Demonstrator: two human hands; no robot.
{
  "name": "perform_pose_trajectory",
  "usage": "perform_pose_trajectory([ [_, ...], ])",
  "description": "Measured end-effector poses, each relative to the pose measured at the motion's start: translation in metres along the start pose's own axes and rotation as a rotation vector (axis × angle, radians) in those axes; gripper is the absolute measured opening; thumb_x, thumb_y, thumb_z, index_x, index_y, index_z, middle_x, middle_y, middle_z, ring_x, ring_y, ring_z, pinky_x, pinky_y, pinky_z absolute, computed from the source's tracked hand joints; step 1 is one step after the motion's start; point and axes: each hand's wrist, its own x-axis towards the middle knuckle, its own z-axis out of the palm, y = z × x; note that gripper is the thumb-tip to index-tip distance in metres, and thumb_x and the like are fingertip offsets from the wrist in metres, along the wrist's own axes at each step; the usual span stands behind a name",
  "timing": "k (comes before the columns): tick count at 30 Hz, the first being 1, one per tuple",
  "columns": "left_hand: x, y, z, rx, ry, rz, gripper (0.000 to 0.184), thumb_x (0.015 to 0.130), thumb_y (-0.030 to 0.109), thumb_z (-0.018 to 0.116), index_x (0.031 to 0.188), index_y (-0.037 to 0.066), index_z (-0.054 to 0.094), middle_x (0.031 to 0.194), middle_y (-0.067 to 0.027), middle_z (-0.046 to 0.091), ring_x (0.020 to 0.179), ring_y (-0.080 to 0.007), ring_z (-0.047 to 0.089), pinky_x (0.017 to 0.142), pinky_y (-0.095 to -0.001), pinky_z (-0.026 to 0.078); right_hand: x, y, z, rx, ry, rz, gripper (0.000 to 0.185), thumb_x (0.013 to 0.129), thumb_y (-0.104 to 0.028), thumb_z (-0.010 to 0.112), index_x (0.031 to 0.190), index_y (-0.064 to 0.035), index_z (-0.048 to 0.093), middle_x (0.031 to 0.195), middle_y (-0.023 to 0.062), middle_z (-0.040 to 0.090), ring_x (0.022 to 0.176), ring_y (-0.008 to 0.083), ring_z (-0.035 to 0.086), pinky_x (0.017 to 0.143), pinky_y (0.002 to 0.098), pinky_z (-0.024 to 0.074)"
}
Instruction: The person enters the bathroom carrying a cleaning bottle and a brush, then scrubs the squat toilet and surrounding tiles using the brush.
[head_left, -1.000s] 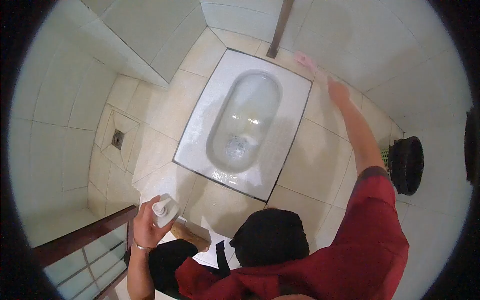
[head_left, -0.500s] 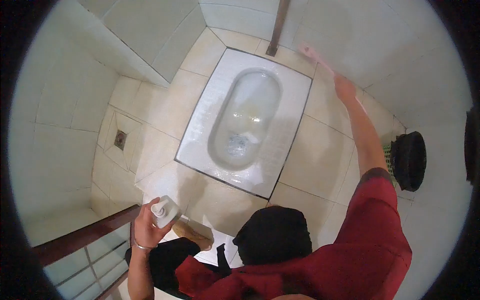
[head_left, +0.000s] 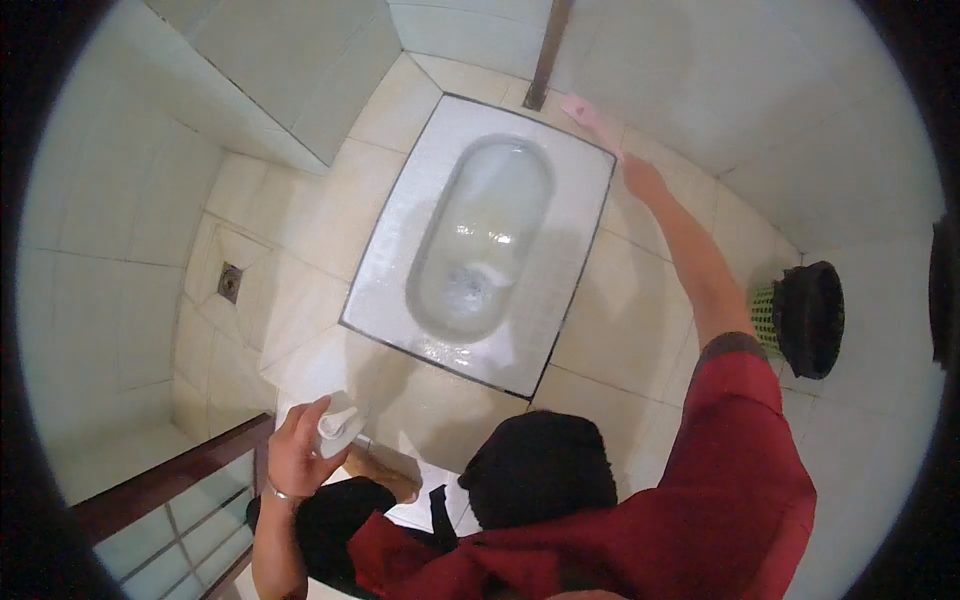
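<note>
My left hand (head_left: 293,452) is wrapped round a white pump bottle (head_left: 342,432) at the lower left, with a bracelet on that wrist. My right arm reaches far out to the upper right. In its closed fist, my right hand (head_left: 645,182) grips the handle of a pink long-handled brush (head_left: 584,114). The brush head is blurred and lies over the floor by the far right corner of the white squat toilet (head_left: 395,255). Water and some whitish foam show in the toilet's bowl, and its near rim looks wet.
A green basket-like bin (head_left: 764,318) with a black bag stands against the right wall. The brown pipe (head_left: 546,60) comes down behind the toilet. At left are a floor drain (head_left: 230,283) and a brown-framed door (head_left: 180,470). Tiled walls stand close around.
My right hand has swung the brush leftward, from beside the wall nearer to the toilet's far corner. My left hand still holds the bottle in about the same place. The view has shifted slightly.
</note>
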Motion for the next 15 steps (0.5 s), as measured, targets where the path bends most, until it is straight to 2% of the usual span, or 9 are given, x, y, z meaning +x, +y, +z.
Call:
perform_pose_trajectory([
  [3,-0.002,0.013,0.001,0.008,0.076,-0.018,0.063,0.055,0.014,0.078,0.11,0.005,0.048,0.095,-0.0151,0.057,0.084,-0.0299,0.058,0.072,-0.0353,0.048,0.003,0.014,-0.005,-0.065,-0.073,-0.158,0.032,0.09,-0.025,0.03,0.107,-0.0043,0.048,0.096,0.0195,0.058,0.089,0.0369,0.056,0.077,0.0459,0.0429],
  [5,-0.007,0.013,-0.005,-0.022,0.106,-0.016,0.063,0.054,0.013,0.078,0.11,0.006,0.048,0.094,-0.0157,0.057,0.082,-0.031,0.058,0.07,-0.0356,0.048,-0.006,0.069,0.028,-0.029,0.16,-0.244,0.035,0.091,-0.026,0.028,0.107,-0.0031,0.048,0.097,0.0209,0.057,0.088,0.0368,0.056,0.075,0.0459,0.0432],
  [6,-0.004,0.014,-0.009,0.001,0.073,-0.004,0.064,0.054,0.012,0.078,0.11,0.007,0.048,0.094,-0.0159,0.057,0.082,-0.0312,0.058,0.069,-0.0357,0.048,-0.006,0.06,0.016,-0.031,0.154,-0.248,0.035,0.091,-0.026,0.028,0.107,-0.0031,0.048,0.097,0.0209,0.057,0.088,0.0368,0.056,0.075,0.0459,0.0432],
  [7,-0.002,0.011,-0.012,0.025,0.041,0.008,0.064,0.054,0.012,0.078,0.11,0.007,0.048,0.095,-0.0161,0.056,0.081,-0.0315,0.058,0.069,-0.0358,0.048,-0.009,0.038,-0.013,0.055,0.009,-0.073,0.037,0.091,-0.028,0.027,0.11,-0.0032,0.048,0.099,0.0207,0.057,0.089,0.0361,0.056,0.076,0.0452,0.0433],
  [9,-0.002,-0.01,-0.009,0.02,0.036,-0.005,0.064,0.054,0.012,0.077,0.111,0.007,0.048,0.095,-0.0161,0.056,0.081,-0.0312,0.058,0.069,-0.0358,0.048,-0.008,0.001,0.003,0.231,-0.114,0.042,0.041,0.092,-0.03,0.027,0.116,-0.0036,0.046,0.104,0.0199,0.056,0.09,0.0349,0.056,0.078,0.0435,0.0432],
  [11,-0.006,-0.046,-0.008,-0.051,0.029,-0.008,0.063,0.056,0.012,0.077,0.112,0.007,0.048,0.095,-0.0159,0.056,0.082,-0.0316,0.057,0.069,-0.0353,0.048,-0.016,-0.037,0.076,0.195,-0.069,-0.305,0.042,0.091,-0.032,0.03,0.12,-0.0049,0.044,0.106,0.0185,0.056,0.092,0.034,0.055,0.081,0.0413,0.0428],
  [12,-0.018,-0.062,-0.008,-0.03,0.016,0.0,0.063,0.057,0.012,0.076,0.112,0.007,0.047,0.095,-0.0163,0.056,0.083,-0.0319,0.057,0.068,-0.0353,0.048,-0.05,-0.082,0.094,0.067,-0.072,-0.607,0.042,0.091,-0.032,0.031,0.121,-0.0059,0.043,0.107,0.0177,0.056,0.093,0.0336,0.055,0.082,0.0402,0.0425],
  [14,-0.035,-0.102,-0.009,-0.006,-0.007,0.008,0.064,0.056,0.012,0.077,0.113,0.007,0.047,0.097,-0.0168,0.056,0.085,-0.0326,0.057,0.066,-0.0354,0.048,-0.136,-0.177,0.075,0.046,-0.532,-0.455,0.04,0.091,-0.031,0.033,0.122,-0.0079,0.044,0.107,0.0171,0.056,0.095,0.0327,0.055,0.083,0.039,0.0419],
  [15,-0.037,-0.119,-0.011,-0.004,-0.015,0.005,0.064,0.056,0.012,0.077,0.113,0.008,0.047,0.097,-0.0169,0.056,0.085,-0.0327,0.057,0.066,-0.0356,0.048,-0.159,-0.206,0.074,0.041,-0.568,-0.476,0.04,0.091,-0.031,0.033,0.122,-0.0079,0.044,0.107,0.0171,0.056,0.095,0.0327,0.055,0.083,0.039,0.0419],
])
